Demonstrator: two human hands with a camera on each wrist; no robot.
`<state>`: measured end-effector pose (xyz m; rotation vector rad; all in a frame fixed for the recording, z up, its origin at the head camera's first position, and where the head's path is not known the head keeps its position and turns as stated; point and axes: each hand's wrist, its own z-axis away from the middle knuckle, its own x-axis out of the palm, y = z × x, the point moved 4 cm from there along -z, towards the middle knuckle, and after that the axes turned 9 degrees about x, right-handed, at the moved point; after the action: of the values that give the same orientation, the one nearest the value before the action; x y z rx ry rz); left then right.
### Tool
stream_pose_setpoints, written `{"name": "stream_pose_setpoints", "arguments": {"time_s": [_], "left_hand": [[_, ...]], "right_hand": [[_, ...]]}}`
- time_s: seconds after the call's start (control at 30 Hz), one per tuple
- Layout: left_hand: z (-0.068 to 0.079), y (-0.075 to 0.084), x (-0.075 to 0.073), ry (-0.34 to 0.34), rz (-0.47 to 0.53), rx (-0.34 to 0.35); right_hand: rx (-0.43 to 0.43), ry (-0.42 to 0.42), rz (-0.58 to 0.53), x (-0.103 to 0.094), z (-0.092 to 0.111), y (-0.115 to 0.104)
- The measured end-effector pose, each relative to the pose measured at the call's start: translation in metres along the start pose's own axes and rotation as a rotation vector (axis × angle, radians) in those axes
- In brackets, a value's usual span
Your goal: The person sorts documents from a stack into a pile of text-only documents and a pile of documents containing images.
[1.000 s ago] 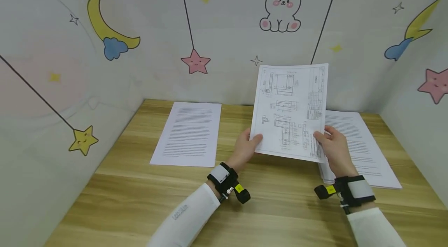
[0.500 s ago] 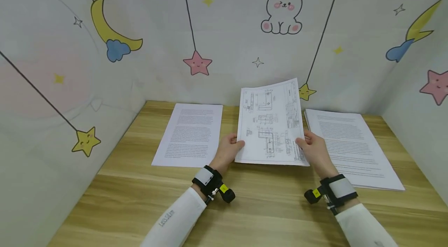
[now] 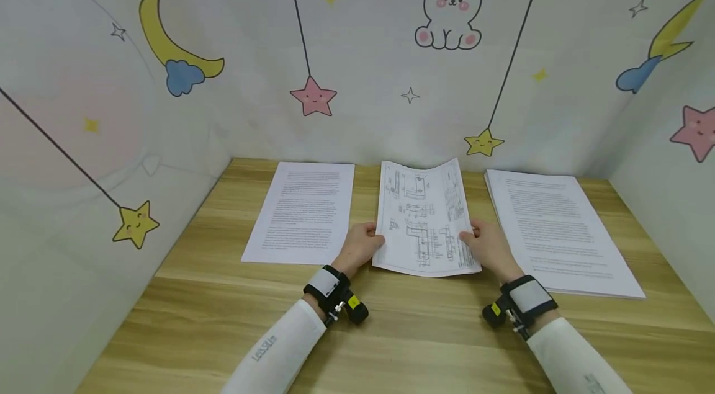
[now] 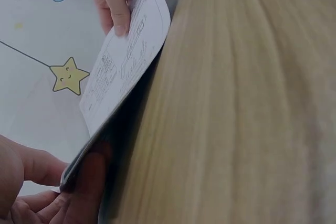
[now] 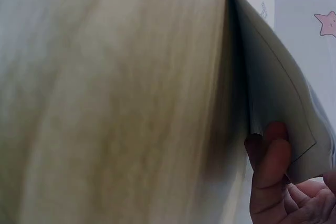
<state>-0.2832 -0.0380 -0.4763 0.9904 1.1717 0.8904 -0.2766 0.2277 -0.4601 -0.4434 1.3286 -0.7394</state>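
Between my two hands, low over the middle of the table, is a small stack of paper sheets (image 3: 424,220) printed with technical drawings. Its near edge bows downward and the far right corner lifts. My left hand (image 3: 359,246) pinches the left edge, thumb on top and fingers beneath. On the opposite side my right hand (image 3: 490,249) grips the right edge the same way. In the left wrist view a dark gap shows under the sheets (image 4: 128,59) along the wooden surface. The right wrist view has my fingers (image 5: 270,174) curled under the lifted underside.
A sheet of printed text (image 3: 301,214) lies to the left on the wooden table (image 3: 413,344). At the right is a thicker pile of text pages (image 3: 564,232). A white wall (image 3: 368,40) with cartoon drawings stands behind the table.
Both hands have brought the drawing sheets left and down, from tilted up in front of the right pile to nearly flat between the two text papers. The grip on both edges stays.
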Motion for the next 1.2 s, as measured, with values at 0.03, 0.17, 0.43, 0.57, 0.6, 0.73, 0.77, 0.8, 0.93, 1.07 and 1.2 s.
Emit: {"name": "stream_pose_setpoints", "arguments": {"time_s": [0.03,0.17,0.43,0.57,0.6,0.73,0.77,0.8,0.93,1.07,1.2], "left_hand": [[0.0,0.0,0.0,0.0,-0.021,-0.001],[0.001,-0.001,-0.003,0.004,-0.107,0.013],[0.006,0.006,-0.01,0.039,-0.384,0.094],[0.006,0.008,-0.008,0.028,-0.454,0.114],[0.006,0.008,-0.008,0.025,-0.469,0.118],[0.004,0.009,-0.008,0.033,-0.522,0.118],[0.004,0.009,-0.009,0.036,-0.533,0.118],[0.004,0.009,-0.009,0.039,-0.545,0.117],[0.005,0.01,-0.012,0.049,-0.589,0.106],[0.005,0.009,-0.016,0.077,-0.61,0.101],[0.003,0.009,-0.02,0.101,-0.604,0.107]], "right_hand": [[-0.001,-0.006,0.018,0.0,0.0,-0.001],[0.001,-0.044,0.053,-0.001,-0.002,-0.001],[0.029,-0.085,0.146,-0.003,-0.003,0.002],[0.033,-0.068,0.206,-0.001,-0.005,0.004],[0.032,-0.062,0.219,-0.001,-0.006,0.004],[0.012,-0.036,0.269,0.0,-0.007,0.004],[0.01,-0.034,0.279,-0.001,-0.007,0.003],[0.012,-0.033,0.289,-0.001,-0.007,0.003],[0.008,-0.043,0.312,-0.004,-0.004,0.003],[-0.005,-0.047,0.32,-0.008,-0.002,0.006],[-0.021,-0.046,0.316,-0.016,-0.001,0.009]]}}
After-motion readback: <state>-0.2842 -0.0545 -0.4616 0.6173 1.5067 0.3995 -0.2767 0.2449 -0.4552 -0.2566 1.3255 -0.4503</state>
